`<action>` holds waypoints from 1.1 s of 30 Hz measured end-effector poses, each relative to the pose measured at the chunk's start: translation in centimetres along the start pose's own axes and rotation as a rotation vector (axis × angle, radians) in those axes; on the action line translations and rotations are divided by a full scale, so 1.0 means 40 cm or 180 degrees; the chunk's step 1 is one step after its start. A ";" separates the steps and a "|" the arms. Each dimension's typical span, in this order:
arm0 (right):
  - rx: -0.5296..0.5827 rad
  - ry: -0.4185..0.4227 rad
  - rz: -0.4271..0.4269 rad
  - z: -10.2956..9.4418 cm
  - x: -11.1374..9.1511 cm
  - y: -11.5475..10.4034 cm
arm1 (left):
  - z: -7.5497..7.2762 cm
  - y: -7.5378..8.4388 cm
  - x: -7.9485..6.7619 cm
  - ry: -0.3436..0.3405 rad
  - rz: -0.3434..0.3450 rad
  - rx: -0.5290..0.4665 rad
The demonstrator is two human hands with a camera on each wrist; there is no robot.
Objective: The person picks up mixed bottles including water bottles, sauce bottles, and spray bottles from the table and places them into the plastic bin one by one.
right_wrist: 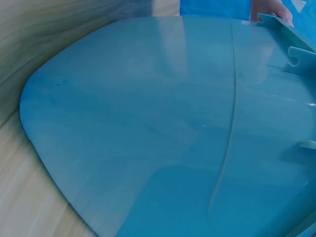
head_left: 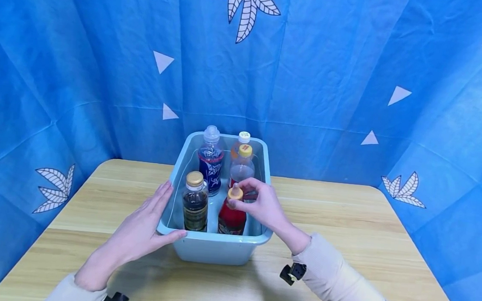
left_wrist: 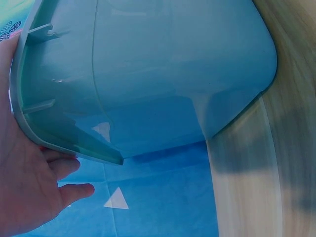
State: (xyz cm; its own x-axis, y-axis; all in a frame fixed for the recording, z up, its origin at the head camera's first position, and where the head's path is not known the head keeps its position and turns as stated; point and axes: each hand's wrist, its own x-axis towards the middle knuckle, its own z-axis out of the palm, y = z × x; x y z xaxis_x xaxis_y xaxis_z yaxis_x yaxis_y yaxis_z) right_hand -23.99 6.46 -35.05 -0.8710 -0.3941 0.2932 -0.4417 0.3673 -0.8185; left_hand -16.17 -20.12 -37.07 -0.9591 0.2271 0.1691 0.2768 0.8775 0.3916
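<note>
A light-blue plastic basin (head_left: 215, 249) stands on the table, with several bottles upright inside. My right hand (head_left: 262, 205) reaches over its right rim, thumb and fingers pinching the orange-yellow cap of a red bottle (head_left: 232, 219) at the front right. My left hand (head_left: 139, 227) rests on the left rim, fingers extended along it and thumb on the front corner. In the left wrist view that hand (left_wrist: 29, 177) lies against the basin's edge. Nearest it inside is a dark-liquid bottle (head_left: 195, 208) with a gold cap.
Toward the back of the basin are a blue-labelled bottle (head_left: 211, 162), a clear yellow-capped bottle (head_left: 242, 167) and a white-capped orange bottle (head_left: 244, 136). A wooden table (head_left: 330, 215) lies underneath. Blue patterned cloth (head_left: 326, 57) hangs behind and at both sides.
</note>
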 end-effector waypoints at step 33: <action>0.0194 -0.0309 -0.0128 -0.044 -0.034 -0.089 | -0.003 0.002 0.007 -0.0052 0.0040 0.0122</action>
